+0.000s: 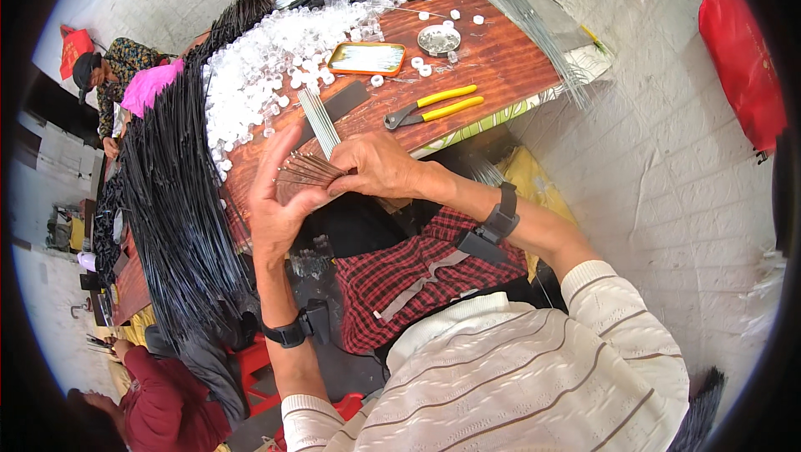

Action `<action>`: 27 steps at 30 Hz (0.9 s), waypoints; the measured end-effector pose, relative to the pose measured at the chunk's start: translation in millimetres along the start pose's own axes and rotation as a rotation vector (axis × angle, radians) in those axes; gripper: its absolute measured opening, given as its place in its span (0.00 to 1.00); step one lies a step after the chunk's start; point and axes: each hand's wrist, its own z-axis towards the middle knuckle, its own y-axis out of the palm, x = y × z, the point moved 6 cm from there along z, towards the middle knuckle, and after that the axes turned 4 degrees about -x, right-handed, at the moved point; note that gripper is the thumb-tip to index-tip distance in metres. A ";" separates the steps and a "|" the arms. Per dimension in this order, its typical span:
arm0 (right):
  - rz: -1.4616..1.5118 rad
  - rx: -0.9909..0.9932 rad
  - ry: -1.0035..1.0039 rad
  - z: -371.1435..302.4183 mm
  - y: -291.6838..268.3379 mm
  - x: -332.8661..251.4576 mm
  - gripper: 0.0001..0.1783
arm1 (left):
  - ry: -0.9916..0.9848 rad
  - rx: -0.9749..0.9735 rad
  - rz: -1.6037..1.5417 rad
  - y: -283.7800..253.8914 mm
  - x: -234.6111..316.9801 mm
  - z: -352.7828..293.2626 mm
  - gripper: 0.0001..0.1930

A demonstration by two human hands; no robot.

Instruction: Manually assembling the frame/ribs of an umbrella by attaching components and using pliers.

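Note:
My right hand (371, 167) is closed around a bundle of thin metal rods (319, 120) over the table's near edge. Pale, straight lengths stick out beyond the fist, while the brownish near ends fan out toward my left palm. My left hand (274, 202) is open, fingers stretched upward and thumb spread toward the right hand. The rod ends lie close to its palm; whether they touch it I cannot tell. Under the bundle lies a flat dark bar (346, 102). Cutting pliers with yellow handles (434, 107) rest on the table to the right.
White and clear plastic caps (275, 56) are heaped on the wooden table (509, 43), beside long black rods (171, 193) hanging over its edge. An orange-rimmed tray (365, 58), a round tin (438, 40) and more metal rods (534, 22) lie farther off. Other people sit around the table.

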 end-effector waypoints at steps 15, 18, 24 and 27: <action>-0.040 -0.016 0.041 -2.0 -12.3 -8.2 0.19 | -0.065 0.128 0.086 -5.2 38.3 8.0 0.10; -0.084 0.080 -0.062 -3.7 -22.1 -20.9 0.16 | -0.053 0.137 0.091 -7.5 33.5 7.3 0.09; -0.137 0.096 -0.078 -3.4 -27.5 -23.7 0.15 | -0.050 0.099 0.085 -4.7 36.7 9.3 0.09; -0.110 0.066 -0.081 -2.5 -25.0 -20.1 0.15 | -0.037 0.099 0.064 -3.7 37.6 10.5 0.10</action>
